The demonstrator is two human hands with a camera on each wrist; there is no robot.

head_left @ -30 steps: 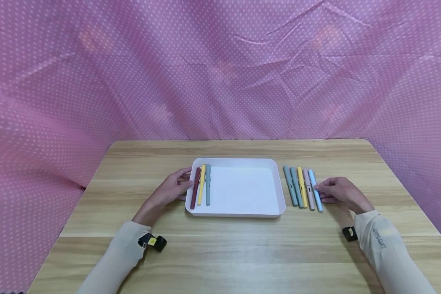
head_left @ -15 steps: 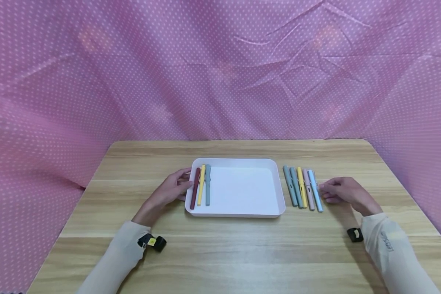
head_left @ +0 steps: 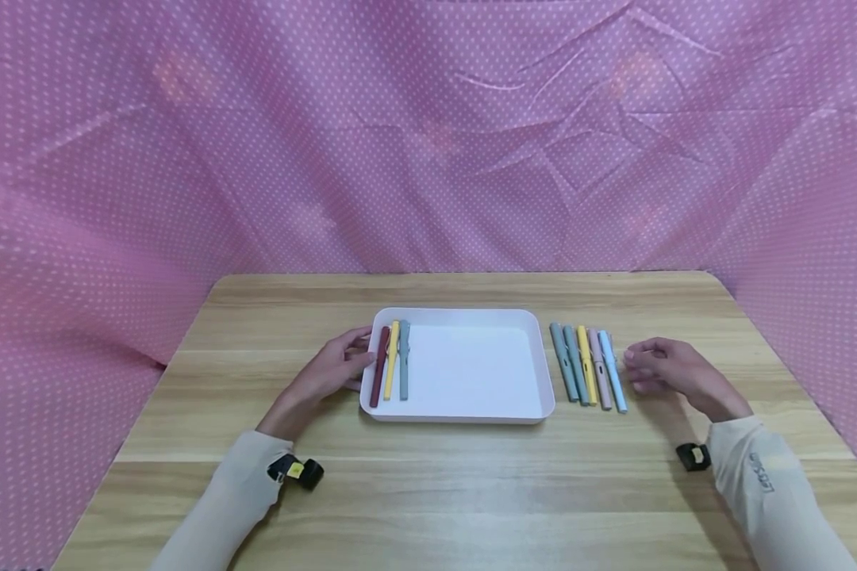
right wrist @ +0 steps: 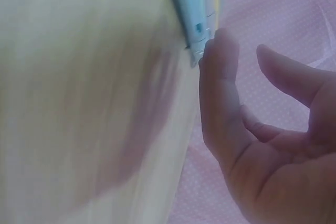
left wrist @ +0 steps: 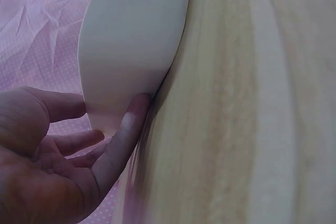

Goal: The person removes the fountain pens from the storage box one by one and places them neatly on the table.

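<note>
Five capped pens lay side by side on the table, just right of the tray, all roughly parallel and running front to back. Left to right: two grey-green pens, a yellow pen, a pink pen and a light blue pen. Slim matte plastic barrels, each with a clip near the far end. The right wrist view showed the blue pen as smooth pale plastic with a small dark window in the barrel.

Right hand sat on the table just beside the blue pen, fingers loosely curled, fingertips pointing at it, holding nothing. Head view showed a small gap between fingertips and pen; in the wrist view one fingertip looked to be at the pen's end, too blurred to call contact.

Left hand rested against the tray's left side, fingers relaxed and mostly straight. Wrist view: one finger pressed on the tray's rounded outer wall, nothing gripped.

Tray was white, rectangular, shallow, rounded corners, smooth glossy plastic. Three more pens lay at its left end, parallel: a dark red pen, a second yellow pen and a grey pen.

Table was light wood-grain laminate with rounded corners. Pink cloth with white dots, creased, hung behind and at both sides. Both sleeves were beige knit; a small black device sat at each wrist.
</note>
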